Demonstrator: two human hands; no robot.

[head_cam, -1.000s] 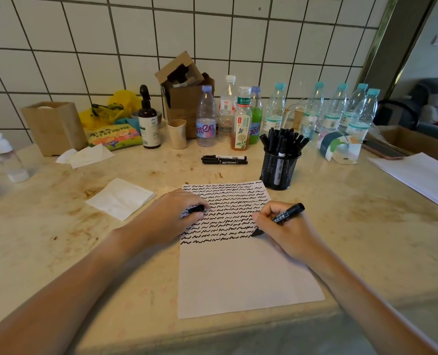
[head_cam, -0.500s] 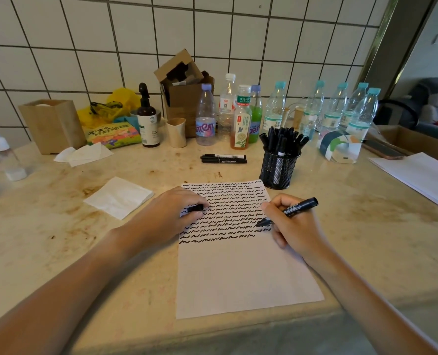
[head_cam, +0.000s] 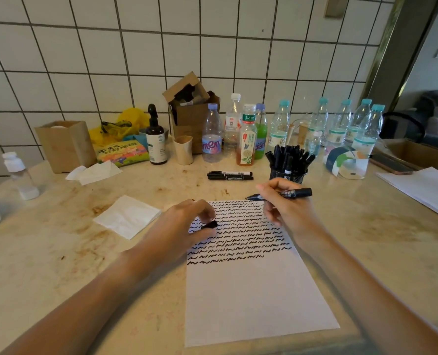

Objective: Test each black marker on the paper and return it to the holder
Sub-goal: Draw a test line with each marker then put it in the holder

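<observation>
Right hand: the right hand (head_cam: 287,208) is raised over the far edge of the white sheet of paper (head_cam: 251,298); its fingers (head_cam: 265,190) pinch an uncapped black marker (head_cam: 282,194) nearly level, tip pointing left and clear of the sheet, likely so it can be capped.
Left hand: the left hand (head_cam: 184,226) rests on the paper's left side, steadying it, fingertips pinching the small black marker cap (head_cam: 209,224), kept ready.
Paper: wavy black test lines fill its upper part; the lower part is blank.
Holder: the black mesh pen holder (head_cam: 288,172), full of black markers, stands on the beige stone desk (head_cam: 59,252) just beyond the right hand.
Loose markers: two black markers (head_cam: 230,175) lie left of the holder, perhaps set aside.
</observation>
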